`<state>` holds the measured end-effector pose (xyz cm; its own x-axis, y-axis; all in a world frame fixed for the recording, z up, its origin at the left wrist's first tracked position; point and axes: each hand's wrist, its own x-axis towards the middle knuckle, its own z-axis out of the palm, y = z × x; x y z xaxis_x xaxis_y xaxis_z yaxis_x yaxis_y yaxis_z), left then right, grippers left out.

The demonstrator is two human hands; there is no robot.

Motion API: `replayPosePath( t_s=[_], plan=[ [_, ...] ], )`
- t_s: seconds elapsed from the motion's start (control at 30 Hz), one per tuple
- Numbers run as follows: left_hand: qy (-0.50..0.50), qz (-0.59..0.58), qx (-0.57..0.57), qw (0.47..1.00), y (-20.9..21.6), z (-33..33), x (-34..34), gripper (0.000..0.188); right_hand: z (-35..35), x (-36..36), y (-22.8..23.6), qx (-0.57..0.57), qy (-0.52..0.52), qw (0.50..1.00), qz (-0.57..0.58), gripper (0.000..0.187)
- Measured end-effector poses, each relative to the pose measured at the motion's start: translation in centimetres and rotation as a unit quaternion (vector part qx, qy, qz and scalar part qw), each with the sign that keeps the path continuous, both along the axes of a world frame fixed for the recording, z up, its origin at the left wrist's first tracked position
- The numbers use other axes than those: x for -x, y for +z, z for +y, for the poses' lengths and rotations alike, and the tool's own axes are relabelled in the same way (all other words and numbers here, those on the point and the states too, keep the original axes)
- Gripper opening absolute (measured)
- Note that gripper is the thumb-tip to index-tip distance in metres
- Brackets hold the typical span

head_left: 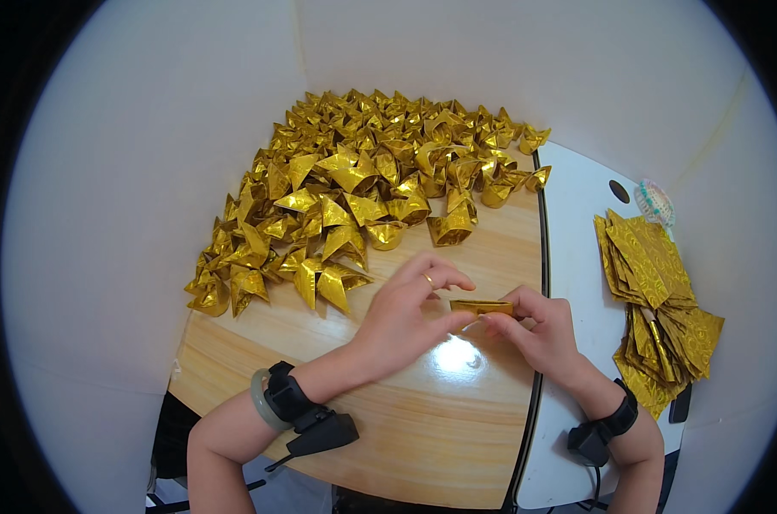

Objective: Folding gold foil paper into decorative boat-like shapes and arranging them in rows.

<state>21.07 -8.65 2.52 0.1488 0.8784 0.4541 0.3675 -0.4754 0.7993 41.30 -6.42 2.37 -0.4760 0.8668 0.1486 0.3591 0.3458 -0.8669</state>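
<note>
Between my hands, above the wooden table, is a small folded strip of gold foil paper (482, 307). My right hand (542, 330) pinches its right end between thumb and fingers. Around the left end, my left hand (410, 313) is open, its fingers arched above the paper. The left thumb lies at the paper's near edge; whether it touches cannot be made out. A large heap of folded gold paper ingots (354, 180) covers the far and left part of the table, beyond my left hand.
To the right, a white tabletop (568, 248) adjoins the wooden table (388, 428) along a dark seam. On it lie stacks of flat gold paper sheets (649, 265), a pale round woven item (654, 201) and a dark phone-like object (680, 404). Light walls enclose the tables.
</note>
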Motion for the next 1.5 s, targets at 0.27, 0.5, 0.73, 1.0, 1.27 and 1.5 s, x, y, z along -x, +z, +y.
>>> replayPosePath(
  t_s=[0.27,0.5,0.73,1.0,1.27,1.5],
  plan=[
    [-0.045,0.035,0.004,0.998,-0.2,0.1,0.5,0.013,-0.3,0.4,-0.3,-0.094,0.004,0.995,-0.032,0.026],
    [-0.103,-0.149,0.34,0.923,0.1,0.3,0.7,0.013,0.4,0.1,0.1,0.151,0.043,0.978,0.14,0.033],
    [-0.119,-0.286,0.366,0.877,-0.7,0.5,0.9,0.014,1.0,0.0,-0.6,0.391,0.123,0.846,0.341,0.036],
    [-0.162,-0.296,0.405,0.85,-0.6,0.3,0.6,0.012,0.9,0.2,-0.3,0.471,0.159,0.787,0.366,0.03],
    [-0.189,-0.315,0.43,0.824,-0.8,0.4,0.5,0.012,1.1,0.2,-0.7,0.487,0.143,0.79,0.344,0.022],
    [-0.24,-0.393,0.465,0.756,-1.2,0.5,0.8,0.012,1.1,0.2,-0.4,0.503,0.144,0.782,0.34,0.02]
  ],
)
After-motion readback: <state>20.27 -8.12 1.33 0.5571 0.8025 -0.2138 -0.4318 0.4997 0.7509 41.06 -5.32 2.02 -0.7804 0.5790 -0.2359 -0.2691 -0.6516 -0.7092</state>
